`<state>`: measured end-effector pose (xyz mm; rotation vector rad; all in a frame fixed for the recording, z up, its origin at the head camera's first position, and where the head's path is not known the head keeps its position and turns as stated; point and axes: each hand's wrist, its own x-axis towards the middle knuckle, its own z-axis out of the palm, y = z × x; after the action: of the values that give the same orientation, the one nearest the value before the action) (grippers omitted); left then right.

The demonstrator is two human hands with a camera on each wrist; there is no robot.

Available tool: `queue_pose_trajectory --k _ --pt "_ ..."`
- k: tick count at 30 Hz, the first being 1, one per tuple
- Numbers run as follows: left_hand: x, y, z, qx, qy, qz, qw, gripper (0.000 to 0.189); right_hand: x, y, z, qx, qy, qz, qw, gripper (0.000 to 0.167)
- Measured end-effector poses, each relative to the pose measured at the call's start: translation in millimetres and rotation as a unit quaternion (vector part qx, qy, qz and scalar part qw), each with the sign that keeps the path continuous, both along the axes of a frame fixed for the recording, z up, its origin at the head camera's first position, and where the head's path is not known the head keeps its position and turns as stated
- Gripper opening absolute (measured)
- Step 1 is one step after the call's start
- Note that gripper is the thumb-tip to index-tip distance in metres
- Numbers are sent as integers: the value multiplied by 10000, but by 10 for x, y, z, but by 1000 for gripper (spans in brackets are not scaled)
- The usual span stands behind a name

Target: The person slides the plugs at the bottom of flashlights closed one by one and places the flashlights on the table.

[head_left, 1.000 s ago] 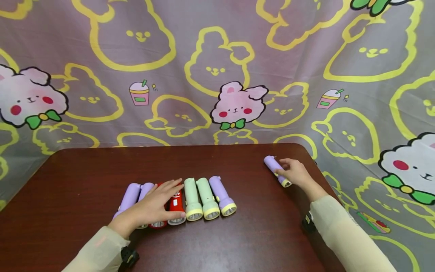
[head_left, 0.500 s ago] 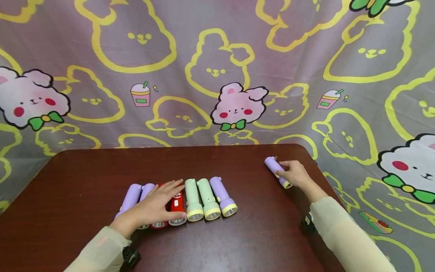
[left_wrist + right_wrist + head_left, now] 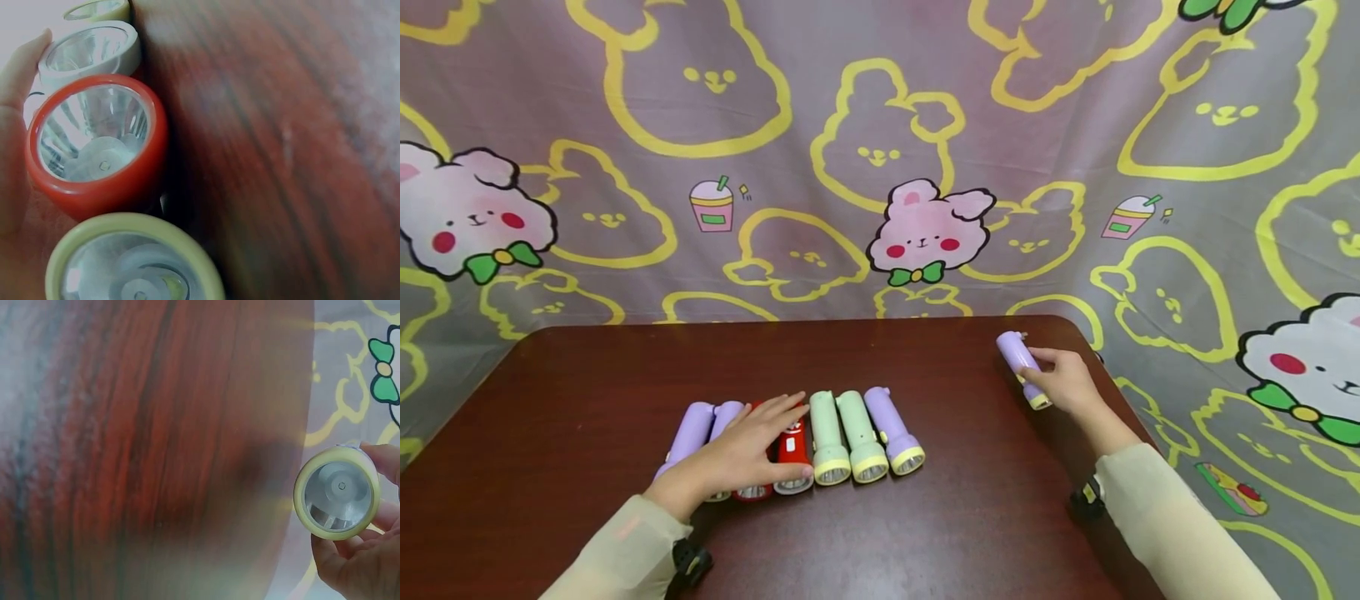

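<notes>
A purple flashlight (image 3: 1017, 354) with a pale yellow head is gripped between the thumb and fingers of my right hand (image 3: 1066, 385), near the table's right side. Its lens (image 3: 337, 490) faces the camera in the right wrist view. My left hand (image 3: 737, 457) lies spread across a row of flashlights, palm down, partly covering two red ones. One of these, a red flashlight (image 3: 792, 446), has a pale rim close to my left thumb. In the left wrist view the other red head (image 3: 156, 140) sits behind a yellow-rimmed head (image 3: 131, 220).
Two green flashlights (image 3: 826, 429) and a purple flashlight (image 3: 891, 429) continue the row to the right of my left hand. At its left end is another purple flashlight (image 3: 688, 437). A patterned curtain (image 3: 820, 250) hangs behind the dark brown table (image 3: 940, 517).
My right hand has shifted slightly right and away from me with the purple flashlight, which has turned a little more upright. The left hand and the row have stayed put.
</notes>
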<state>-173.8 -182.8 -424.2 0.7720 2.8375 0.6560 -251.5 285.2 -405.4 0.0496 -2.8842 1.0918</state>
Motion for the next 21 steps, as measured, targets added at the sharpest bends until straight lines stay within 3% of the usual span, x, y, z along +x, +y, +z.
queue_pose_trajectory --k 21 --pt "11 6 18 -22 30 0 10000 93 353 -149 101 -971 224 73 9950 50"
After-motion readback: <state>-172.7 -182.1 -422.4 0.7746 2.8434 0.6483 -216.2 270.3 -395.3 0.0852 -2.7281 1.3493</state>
